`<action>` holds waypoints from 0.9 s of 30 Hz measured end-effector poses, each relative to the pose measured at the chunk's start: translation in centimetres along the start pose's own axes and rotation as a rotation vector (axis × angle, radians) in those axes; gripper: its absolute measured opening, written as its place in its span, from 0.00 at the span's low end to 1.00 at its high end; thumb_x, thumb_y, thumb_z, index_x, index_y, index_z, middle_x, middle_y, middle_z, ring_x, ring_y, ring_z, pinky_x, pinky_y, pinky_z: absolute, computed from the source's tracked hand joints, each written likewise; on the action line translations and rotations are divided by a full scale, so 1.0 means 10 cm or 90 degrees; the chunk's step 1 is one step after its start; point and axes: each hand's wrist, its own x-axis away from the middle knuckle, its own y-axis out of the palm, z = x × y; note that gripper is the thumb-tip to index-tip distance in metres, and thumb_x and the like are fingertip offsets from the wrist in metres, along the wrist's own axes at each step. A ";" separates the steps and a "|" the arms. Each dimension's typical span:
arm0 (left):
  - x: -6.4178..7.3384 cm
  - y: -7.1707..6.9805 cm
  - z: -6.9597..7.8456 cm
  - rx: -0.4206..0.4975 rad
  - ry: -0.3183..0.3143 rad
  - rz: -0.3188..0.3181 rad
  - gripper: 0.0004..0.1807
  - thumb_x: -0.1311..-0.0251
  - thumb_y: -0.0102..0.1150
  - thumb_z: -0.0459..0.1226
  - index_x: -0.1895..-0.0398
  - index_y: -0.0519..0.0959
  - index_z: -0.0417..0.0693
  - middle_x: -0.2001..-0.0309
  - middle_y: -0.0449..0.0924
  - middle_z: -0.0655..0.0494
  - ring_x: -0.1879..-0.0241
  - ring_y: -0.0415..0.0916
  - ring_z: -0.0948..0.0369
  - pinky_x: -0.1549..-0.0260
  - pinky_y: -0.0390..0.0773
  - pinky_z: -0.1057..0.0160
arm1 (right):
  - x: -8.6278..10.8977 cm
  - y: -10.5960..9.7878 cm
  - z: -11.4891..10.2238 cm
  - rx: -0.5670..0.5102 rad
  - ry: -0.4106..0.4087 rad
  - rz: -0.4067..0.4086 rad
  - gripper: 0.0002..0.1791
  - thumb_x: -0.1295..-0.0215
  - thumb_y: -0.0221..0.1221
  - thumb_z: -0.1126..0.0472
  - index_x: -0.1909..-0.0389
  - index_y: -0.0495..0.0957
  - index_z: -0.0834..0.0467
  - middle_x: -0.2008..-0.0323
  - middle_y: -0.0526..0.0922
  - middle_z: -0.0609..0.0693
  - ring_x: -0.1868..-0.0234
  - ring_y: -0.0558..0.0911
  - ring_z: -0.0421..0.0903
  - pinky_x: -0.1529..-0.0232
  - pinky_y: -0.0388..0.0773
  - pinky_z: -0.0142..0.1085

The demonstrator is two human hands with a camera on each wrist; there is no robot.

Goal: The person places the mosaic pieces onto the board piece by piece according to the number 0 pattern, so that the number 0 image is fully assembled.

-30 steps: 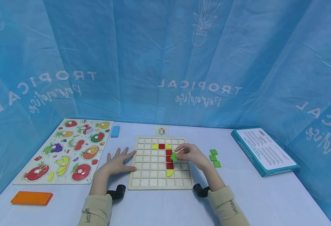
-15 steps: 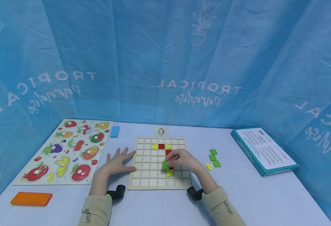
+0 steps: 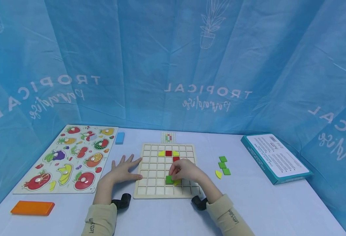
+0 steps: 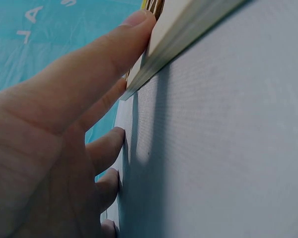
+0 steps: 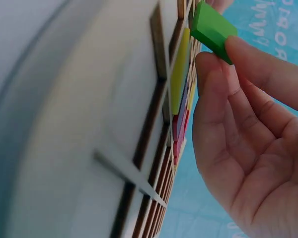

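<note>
The right hand pinches a green square tile between thumb and finger, low over the wooden grid board. In the head view the tile covers a cell left of a yellow quarter-round tile. On the board also lie a red tile between two yellow pieces, and another red tile below; others are hidden behind the right hand. Fingers spread, the left hand rests at the board's left edge, its thumb and index finger touching the rim. Its other fingertips rest on the white table.
Several loose green tiles and a yellow piece lie right of the board. A small pattern card sits behind it. Farther right is a teal box; at left are a fruit puzzle, an orange block and a blue block.
The right hand has carried the green tile left and toward the person across the board. A yellow piece beside the loose green tiles now shows. The left hand has stayed in place.
</note>
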 end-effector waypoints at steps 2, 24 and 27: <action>0.00 0.00 0.00 -0.002 0.000 0.000 0.46 0.53 0.64 0.55 0.32 0.60 0.46 0.30 0.45 0.33 0.33 0.30 0.33 0.43 0.26 0.30 | 0.00 0.02 0.00 0.015 -0.004 0.000 0.07 0.49 0.64 0.70 0.75 0.78 0.55 0.78 0.78 0.46 0.74 0.75 0.42 0.70 0.74 0.32; -0.01 -0.01 0.01 -0.001 -0.002 -0.005 0.46 0.53 0.64 0.55 0.31 0.59 0.46 0.30 0.45 0.33 0.33 0.29 0.33 0.43 0.26 0.30 | 0.01 0.04 -0.03 0.101 0.009 0.009 0.05 0.47 0.64 0.68 0.75 0.82 0.54 0.77 0.79 0.43 0.73 0.75 0.41 0.68 0.73 0.32; -0.01 0.00 0.00 -0.001 -0.001 -0.003 0.47 0.53 0.65 0.55 0.32 0.59 0.46 0.30 0.45 0.33 0.33 0.29 0.33 0.43 0.26 0.29 | 0.01 0.04 -0.04 0.106 0.012 0.005 0.05 0.47 0.64 0.68 0.74 0.83 0.54 0.77 0.80 0.42 0.73 0.76 0.40 0.68 0.74 0.32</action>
